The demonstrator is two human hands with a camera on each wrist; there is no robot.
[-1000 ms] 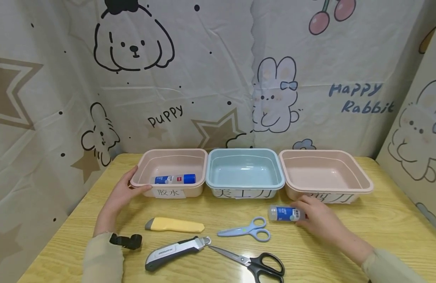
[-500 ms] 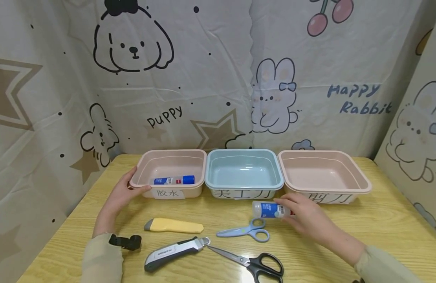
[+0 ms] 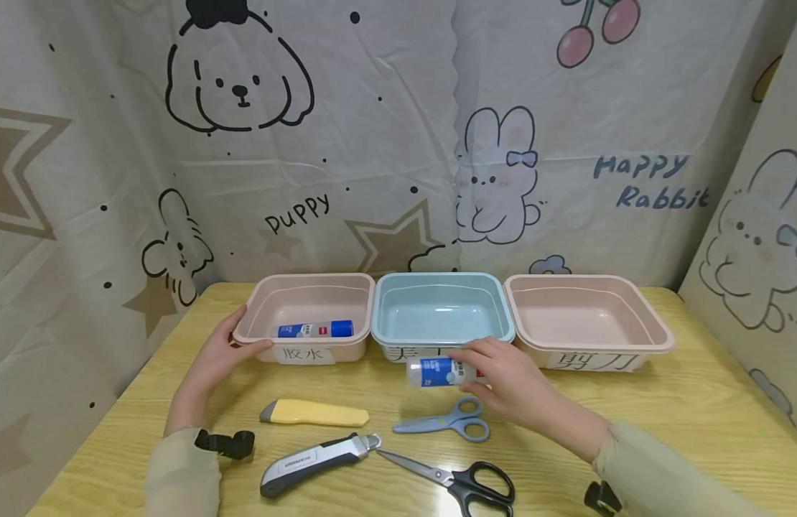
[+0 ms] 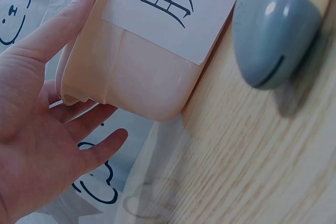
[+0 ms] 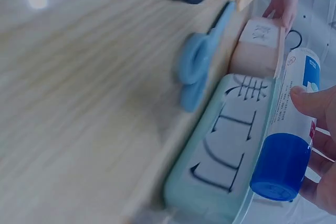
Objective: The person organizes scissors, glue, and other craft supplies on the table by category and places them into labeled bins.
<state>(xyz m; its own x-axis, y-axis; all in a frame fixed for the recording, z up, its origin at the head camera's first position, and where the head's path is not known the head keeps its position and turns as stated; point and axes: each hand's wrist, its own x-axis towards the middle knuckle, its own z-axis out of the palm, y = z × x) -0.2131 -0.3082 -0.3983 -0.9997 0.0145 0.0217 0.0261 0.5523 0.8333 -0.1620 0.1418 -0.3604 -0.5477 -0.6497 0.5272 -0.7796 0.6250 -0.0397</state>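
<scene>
My right hand (image 3: 511, 380) pinches a clear glue bottle (image 3: 437, 372) with a blue label, held sideways in front of the light blue bin (image 3: 445, 342). The right wrist view shows its blue cap (image 5: 281, 166) and the thumb on its side. At the left, my left hand (image 3: 214, 359) holds the corner of a pink bin (image 3: 353, 350), thumb at the front rim and fingers round the side. Inside that bin lies another glue bottle (image 3: 314, 329) with a blue cap. In the left wrist view, the left hand (image 4: 37, 135) has its little finger apart from the bin.
A yellow utility knife (image 3: 317, 412), a grey-and-black utility knife (image 3: 317, 461), blue scissors (image 3: 437, 424) and black-handled scissors (image 3: 466, 485) lie in front of the bins. A second pink bin (image 3: 660, 343) stands at the right. Patterned cloth (image 3: 385, 165) hangs behind the table.
My right hand has carried the glue bottle leftward, from before the right pink bin to before the light blue bin. The left hand keeps its place on the left bin.
</scene>
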